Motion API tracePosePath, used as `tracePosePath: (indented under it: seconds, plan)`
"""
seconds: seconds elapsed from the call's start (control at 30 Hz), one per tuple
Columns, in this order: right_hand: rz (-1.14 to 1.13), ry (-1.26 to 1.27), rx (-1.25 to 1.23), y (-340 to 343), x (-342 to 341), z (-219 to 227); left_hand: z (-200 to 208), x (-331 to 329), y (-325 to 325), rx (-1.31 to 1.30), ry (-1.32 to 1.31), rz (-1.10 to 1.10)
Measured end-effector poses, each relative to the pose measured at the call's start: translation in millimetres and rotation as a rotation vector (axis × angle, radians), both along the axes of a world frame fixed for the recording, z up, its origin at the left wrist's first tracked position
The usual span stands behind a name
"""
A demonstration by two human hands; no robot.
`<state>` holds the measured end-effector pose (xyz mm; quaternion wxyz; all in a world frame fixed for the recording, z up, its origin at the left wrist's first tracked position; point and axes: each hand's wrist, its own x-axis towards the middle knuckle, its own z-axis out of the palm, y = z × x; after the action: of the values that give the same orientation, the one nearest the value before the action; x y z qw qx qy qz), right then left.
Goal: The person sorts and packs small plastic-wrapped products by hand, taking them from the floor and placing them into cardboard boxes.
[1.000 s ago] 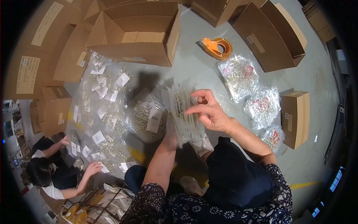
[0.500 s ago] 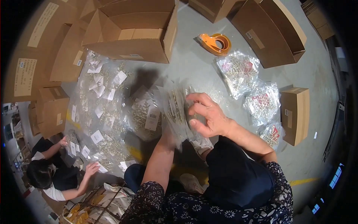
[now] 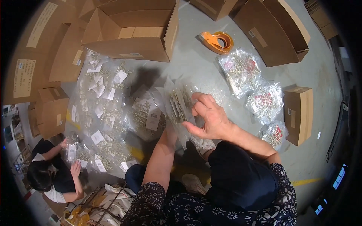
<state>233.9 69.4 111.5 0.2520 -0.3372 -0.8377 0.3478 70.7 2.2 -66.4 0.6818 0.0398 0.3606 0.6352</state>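
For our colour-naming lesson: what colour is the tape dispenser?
The tape dispenser is orange, best seen in the head view.

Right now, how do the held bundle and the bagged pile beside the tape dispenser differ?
The held bundle is raised and seen mostly edge-on; the bagged pile lies on the floor, face up. The bagged pile shows some red; the held bundle shows none. Both are in clear plastic.
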Motion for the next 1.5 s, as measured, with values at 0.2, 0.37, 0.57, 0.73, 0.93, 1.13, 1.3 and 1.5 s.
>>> tracePosePath:
  seconds: [0.2,0.37,0.57,0.73,0.93,1.13,1.3,1.5]
  plan:
    - [0.000,-0.001,-0.010,-0.8,-2.3,-2.5,-9.7,0.2,7.4,-0.026,-0.015,0.036]
    - [-0.007,0.025,-0.012,0.1,0.5,-6.3,-13.5,1.4,-4.2,-0.045,-0.030,0.063]
    - [0.011,0.157,0.095,8.9,-0.7,-23.0,-19.2,-7.8,-14.1,-0.058,-0.042,0.120]
    - [0.213,0.040,0.132,18.4,6.8,-25.5,-18.5,2.8,-66.6,-0.073,-0.066,0.155]
    - [0.290,-0.042,0.108,19.8,-0.1,-16.3,-31.3,1.5,-28.4,-0.094,-0.075,0.197]
    - [0.285,-0.014,0.070,17.9,0.4,-20.8,-41.0,2.9,-38.3,-0.118,-0.099,0.213]
    - [0.260,0.048,0.066,19.7,6.5,-25.5,-46.4,9.3,-43.2,-0.124,-0.127,0.194]
    - [0.007,0.153,-0.040,-1.7,-16.8,-27.9,-54.7,-3.5,-13.5,-0.121,-0.191,0.005]
